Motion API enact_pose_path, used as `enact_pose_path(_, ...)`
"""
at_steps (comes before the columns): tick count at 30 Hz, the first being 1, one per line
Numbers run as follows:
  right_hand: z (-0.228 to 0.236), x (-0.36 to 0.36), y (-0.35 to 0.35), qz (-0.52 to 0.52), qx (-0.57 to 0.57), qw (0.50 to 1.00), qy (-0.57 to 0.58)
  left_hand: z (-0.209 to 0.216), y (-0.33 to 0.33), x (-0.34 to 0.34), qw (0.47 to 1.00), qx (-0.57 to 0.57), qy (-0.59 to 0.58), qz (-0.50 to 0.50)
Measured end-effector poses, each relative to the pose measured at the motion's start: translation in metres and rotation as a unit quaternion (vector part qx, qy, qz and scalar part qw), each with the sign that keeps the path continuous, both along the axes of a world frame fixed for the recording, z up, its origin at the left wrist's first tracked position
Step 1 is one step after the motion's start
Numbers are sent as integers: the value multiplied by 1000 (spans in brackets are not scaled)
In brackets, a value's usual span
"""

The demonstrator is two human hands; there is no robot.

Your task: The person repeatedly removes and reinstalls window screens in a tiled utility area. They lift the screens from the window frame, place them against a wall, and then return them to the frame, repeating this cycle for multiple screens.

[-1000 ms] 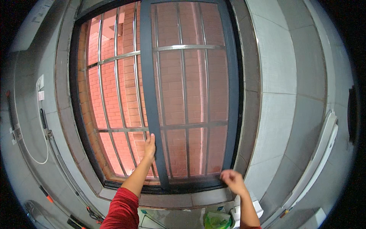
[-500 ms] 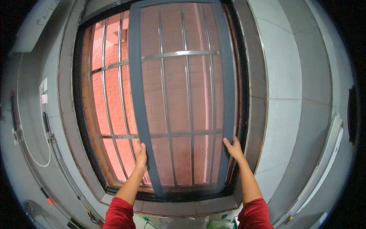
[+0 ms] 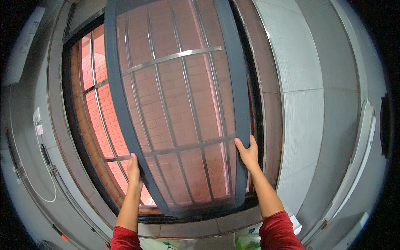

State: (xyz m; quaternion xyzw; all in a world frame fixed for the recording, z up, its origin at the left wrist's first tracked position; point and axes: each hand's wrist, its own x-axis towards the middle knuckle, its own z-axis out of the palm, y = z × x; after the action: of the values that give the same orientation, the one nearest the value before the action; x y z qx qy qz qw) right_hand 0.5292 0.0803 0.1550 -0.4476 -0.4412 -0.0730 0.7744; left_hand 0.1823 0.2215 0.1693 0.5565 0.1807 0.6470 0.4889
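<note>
A tall window screen (image 3: 180, 104) with a blue-grey frame and fine see-through mesh stands in front of the window opening, tilted in view. My left hand (image 3: 134, 171) grips the lower part of its left side, fingers mostly hidden behind the frame. On the right side, my right hand (image 3: 249, 156) holds the frame at about the same height, thumb on the front face and fingers round the outer edge. The screen's lower end is close to the dark window frame (image 3: 179, 217); I cannot tell whether it sits in the track. Its top runs out of view.
Metal security bars (image 3: 96, 93) cross the opening, with a reddish brick wall (image 3: 109, 129) beyond. A tiled sill (image 3: 189, 227) runs below, with a green plastic bag (image 3: 248, 242) beneath. Poles (image 3: 68, 189) and a white cord (image 3: 35, 189) hang along the left wall.
Both hands have carried the screen leftward across the opening, narrowing the uncovered strip at left. It looks larger and more tilted; the whole view has also shifted and tilted.
</note>
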Motion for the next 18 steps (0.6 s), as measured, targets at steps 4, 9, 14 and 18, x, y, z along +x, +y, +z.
enact_pose_path(4,-14,-18,-18,9,-1,1000,8,-12,-23,-22,999,-29,1,33)
enact_pose_path(9,-34,-24,-50,-2,-26,1000,16,-34,-61,-31,996,-75,39,38)
enact_pose_path(14,-20,-35,-82,9,-48,998,31,-29,-86,-45,992,-120,30,3)
enact_pose_path(18,-37,-35,-97,-6,-49,998,39,-36,-100,-47,987,-162,19,-10)
